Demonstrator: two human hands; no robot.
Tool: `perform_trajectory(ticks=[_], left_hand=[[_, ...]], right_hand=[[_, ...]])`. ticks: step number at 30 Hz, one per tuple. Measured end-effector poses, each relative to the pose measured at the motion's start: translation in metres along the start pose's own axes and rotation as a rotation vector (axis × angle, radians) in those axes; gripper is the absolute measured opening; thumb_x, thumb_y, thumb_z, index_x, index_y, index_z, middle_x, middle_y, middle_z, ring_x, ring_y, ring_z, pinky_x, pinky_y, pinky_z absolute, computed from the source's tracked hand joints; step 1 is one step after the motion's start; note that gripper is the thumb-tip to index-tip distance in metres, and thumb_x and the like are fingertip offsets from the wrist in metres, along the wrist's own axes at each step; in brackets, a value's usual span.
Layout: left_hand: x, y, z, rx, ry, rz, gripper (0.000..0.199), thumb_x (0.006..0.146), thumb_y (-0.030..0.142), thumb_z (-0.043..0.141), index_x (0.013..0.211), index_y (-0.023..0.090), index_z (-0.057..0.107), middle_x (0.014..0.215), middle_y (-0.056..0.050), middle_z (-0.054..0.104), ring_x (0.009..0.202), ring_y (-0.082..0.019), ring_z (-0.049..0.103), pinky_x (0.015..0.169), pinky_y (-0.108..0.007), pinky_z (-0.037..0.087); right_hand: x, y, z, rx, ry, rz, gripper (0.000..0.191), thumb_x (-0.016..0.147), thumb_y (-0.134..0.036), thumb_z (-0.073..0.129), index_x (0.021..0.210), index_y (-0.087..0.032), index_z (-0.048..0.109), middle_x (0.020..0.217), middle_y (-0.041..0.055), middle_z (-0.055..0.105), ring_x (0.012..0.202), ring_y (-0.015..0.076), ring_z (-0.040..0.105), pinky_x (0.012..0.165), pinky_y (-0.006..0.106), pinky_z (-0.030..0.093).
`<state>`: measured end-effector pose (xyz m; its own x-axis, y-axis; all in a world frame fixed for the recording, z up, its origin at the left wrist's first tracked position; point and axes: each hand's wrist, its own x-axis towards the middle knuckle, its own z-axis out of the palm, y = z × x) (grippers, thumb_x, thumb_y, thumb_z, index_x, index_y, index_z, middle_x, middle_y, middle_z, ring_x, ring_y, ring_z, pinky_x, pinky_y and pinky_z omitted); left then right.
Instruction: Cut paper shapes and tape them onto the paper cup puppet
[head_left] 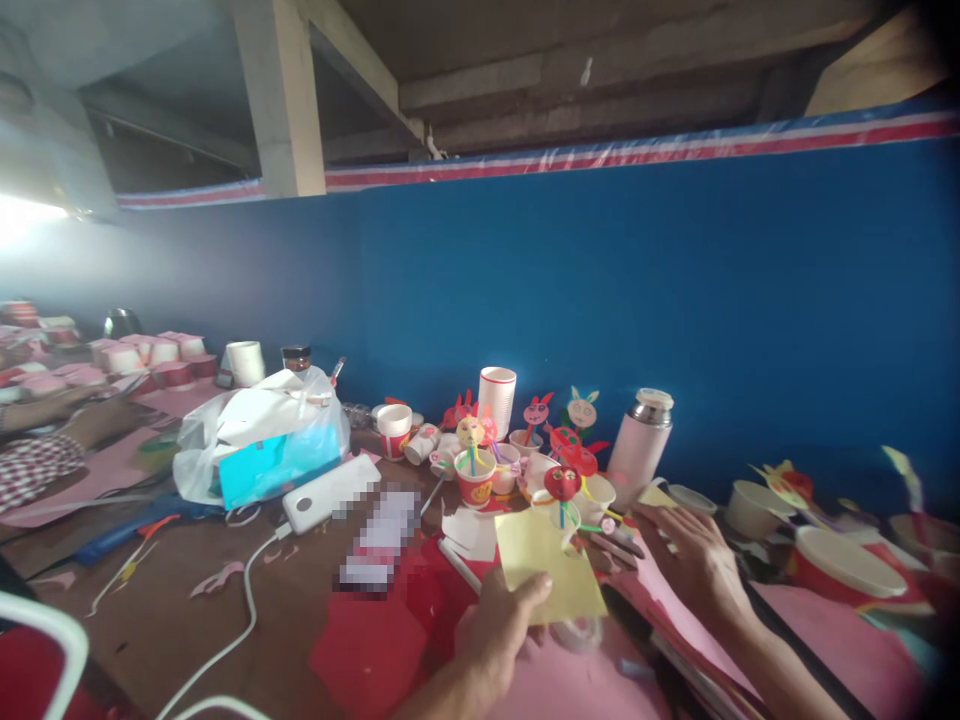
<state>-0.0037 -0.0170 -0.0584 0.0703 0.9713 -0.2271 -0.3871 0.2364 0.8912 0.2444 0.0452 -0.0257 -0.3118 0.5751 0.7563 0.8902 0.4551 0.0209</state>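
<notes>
My left hand [499,625] grips a sheet of yellow paper [551,570], its thumb lying on top. My right hand [694,555] reaches out beside the pink thermos [640,440], palm down with fingers stretched out. A small yellow paper piece [657,496] shows just past its fingertips; whether they touch it I cannot tell. Below the yellow sheet is a roll of clear tape [577,633], partly covered. Pink paper [577,680] lies under both hands. Just beyond stand paper cups with paper animal figures on straws, among them a red-and-white cup [476,488].
A phone [381,540], a white power bank [330,492] with its cable and red paper [367,645] lie at left. Behind them sits a plastic bag [262,435]. A blue partition [652,270] borders the table. At far left are a co-worker's hands and checked sleeve [41,470].
</notes>
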Motion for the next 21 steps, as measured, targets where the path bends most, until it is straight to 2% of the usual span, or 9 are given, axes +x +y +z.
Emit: perform_trajectory(ticks=[4, 7, 10, 16, 18, 21], left_hand=[[-0.004, 0.023, 0.004, -0.016, 0.06, 0.118, 0.041, 0.062, 0.037, 0.07, 0.091, 0.01, 0.059, 0.077, -0.008, 0.066, 0.049, -0.011, 0.052, 0.045, -0.023, 0.04], [-0.004, 0.03, 0.005, -0.025, 0.082, 0.141, 0.038, 0.063, 0.035, 0.07, 0.088, 0.009, 0.057, 0.072, -0.006, 0.063, 0.046, -0.009, 0.047, 0.044, -0.023, 0.039], [-0.004, 0.027, 0.004, -0.017, 0.069, 0.152, 0.035, 0.065, 0.035, 0.069, 0.086, 0.009, 0.057, 0.067, -0.004, 0.06, 0.046, -0.009, 0.047, 0.045, -0.023, 0.039], [-0.001, 0.025, 0.002, -0.026, 0.081, 0.168, 0.032, 0.065, 0.034, 0.07, 0.083, 0.011, 0.057, 0.064, 0.0, 0.057, 0.045, -0.008, 0.045, 0.044, -0.023, 0.038], [-0.001, 0.025, 0.002, -0.036, 0.076, 0.173, 0.032, 0.065, 0.034, 0.07, 0.085, 0.012, 0.057, 0.066, -0.001, 0.058, 0.045, -0.008, 0.045, 0.044, -0.024, 0.038], [-0.001, 0.026, 0.003, -0.046, 0.078, 0.172, 0.031, 0.065, 0.033, 0.07, 0.083, 0.012, 0.057, 0.067, -0.001, 0.059, 0.044, -0.008, 0.045, 0.044, -0.023, 0.038]], right_hand=[[-0.03, -0.019, -0.02, 0.161, -0.147, 0.221, 0.027, 0.09, -0.036, 0.043, 0.092, -0.02, 0.064, 0.092, 0.0062, 0.071, 0.077, 0.017, 0.066, 0.066, 0.023, 0.046], [-0.044, -0.033, -0.03, 0.154, -0.341, 0.316, 0.031, 0.089, -0.041, 0.041, 0.082, -0.023, 0.066, 0.075, 0.0026, 0.071, 0.064, 0.0159, 0.066, 0.055, 0.022, 0.044], [-0.047, -0.04, -0.038, 0.066, -0.555, 0.318, 0.034, 0.089, -0.04, 0.04, 0.074, -0.025, 0.066, 0.062, 0.001, 0.069, 0.058, 0.0176, 0.066, 0.05, 0.023, 0.04], [-0.044, -0.044, -0.052, -0.09, -0.866, 0.289, 0.027, 0.084, -0.033, 0.043, 0.074, -0.026, 0.068, 0.069, 0.0056, 0.072, 0.07, 0.0275, 0.068, 0.055, 0.029, 0.039], [-0.045, -0.048, -0.056, -0.109, -0.924, 0.306, 0.023, 0.079, -0.028, 0.047, 0.082, -0.027, 0.07, 0.076, 0.0073, 0.073, 0.075, 0.0301, 0.068, 0.059, 0.031, 0.042], [-0.045, -0.053, -0.06, -0.121, -0.98, 0.341, 0.03, 0.074, -0.021, 0.049, 0.095, -0.026, 0.069, 0.086, 0.01, 0.073, 0.083, 0.0327, 0.067, 0.064, 0.035, 0.044]])
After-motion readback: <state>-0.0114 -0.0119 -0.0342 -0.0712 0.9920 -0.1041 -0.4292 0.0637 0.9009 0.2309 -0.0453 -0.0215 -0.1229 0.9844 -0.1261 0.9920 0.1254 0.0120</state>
